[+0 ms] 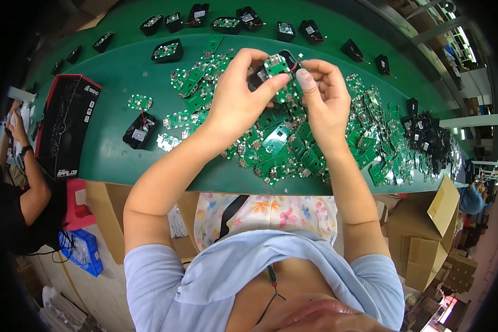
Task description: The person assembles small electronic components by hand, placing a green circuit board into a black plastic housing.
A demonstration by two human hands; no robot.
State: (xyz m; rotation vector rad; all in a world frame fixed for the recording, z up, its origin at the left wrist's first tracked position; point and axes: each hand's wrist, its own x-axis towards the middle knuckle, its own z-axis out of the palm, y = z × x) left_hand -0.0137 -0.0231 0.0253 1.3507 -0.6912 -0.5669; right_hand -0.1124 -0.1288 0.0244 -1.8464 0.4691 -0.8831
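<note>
Hands met above the green table (122,160); the left hand (239,99) pinched a small green circuit board (275,65) against a black housing (258,77); the right hand (325,99) gripped its red wire (296,62) with narrow fingers; a heap of circuit boards (293,144) lay beneath; a black box (66,124) stood left.

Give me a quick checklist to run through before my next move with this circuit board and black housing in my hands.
1. Small green circuit board pinched by left hand: ok.
2. Right hand at the board's red wire: ok.
3. Black housing behind the board, held: ok.
4. Board seated in housing: cannot tell.
5. Pile of green boards within reach on the green table: ok.
</note>
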